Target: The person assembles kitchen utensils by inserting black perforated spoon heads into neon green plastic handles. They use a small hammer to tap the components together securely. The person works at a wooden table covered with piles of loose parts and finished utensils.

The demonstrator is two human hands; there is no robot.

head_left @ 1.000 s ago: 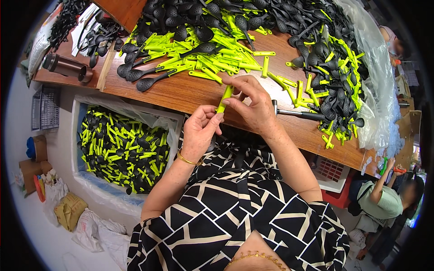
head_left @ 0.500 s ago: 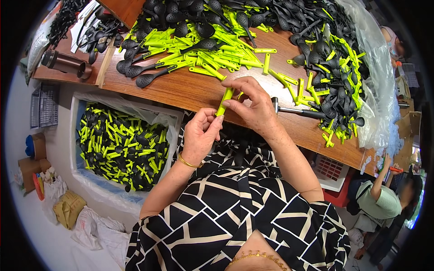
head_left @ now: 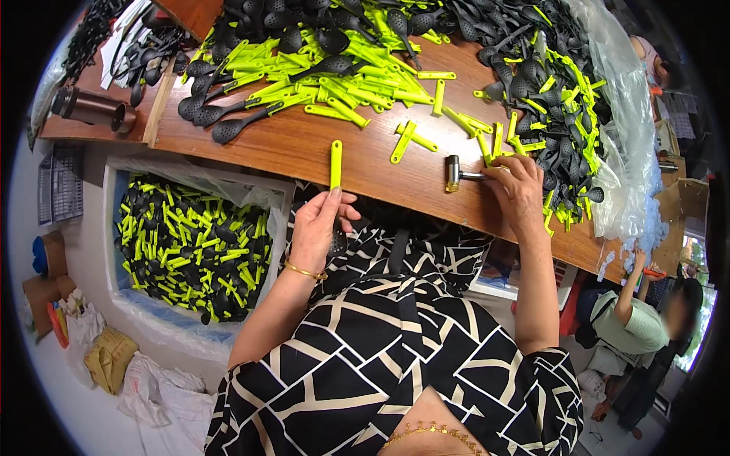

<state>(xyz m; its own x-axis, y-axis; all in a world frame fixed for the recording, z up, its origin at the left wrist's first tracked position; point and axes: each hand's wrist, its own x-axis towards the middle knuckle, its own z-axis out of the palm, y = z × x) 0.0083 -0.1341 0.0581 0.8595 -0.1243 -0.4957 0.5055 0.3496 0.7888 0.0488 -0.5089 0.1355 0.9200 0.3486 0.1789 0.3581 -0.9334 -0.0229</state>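
Observation:
My left hand [head_left: 318, 224] is closed, with thumb and fingers around a slotted spoon's lime-green handle [head_left: 336, 161], which stands upright over the table's front edge. Below that hand shows a dark dotted patch that looks like the spoon's black head [head_left: 338, 243], partly hidden. On the right, the fingers of my right hand [head_left: 518, 190] curl over the dark handle of a hammer [head_left: 453, 173] with a metal head. Two loose green handles [head_left: 403, 143] lie crossed on the wood between my hands. Several more green handles [head_left: 498, 138] lie just beyond my right hand.
Piles of black slotted spoons [head_left: 293, 39] and green handles cover the far side of the wooden table [head_left: 281, 148]. More spoons lie at right beside clear plastic sheeting [head_left: 627, 152]. A lined bin [head_left: 114, 292] of green-handled spoons stands lower left. A brown flask [head_left: 84, 106] lies at upper left.
My hands have moved apart: the left stays with the green handle, now upright, while the right has let go of it and moved right onto the hammer. Crossed handles show where the right hand was.

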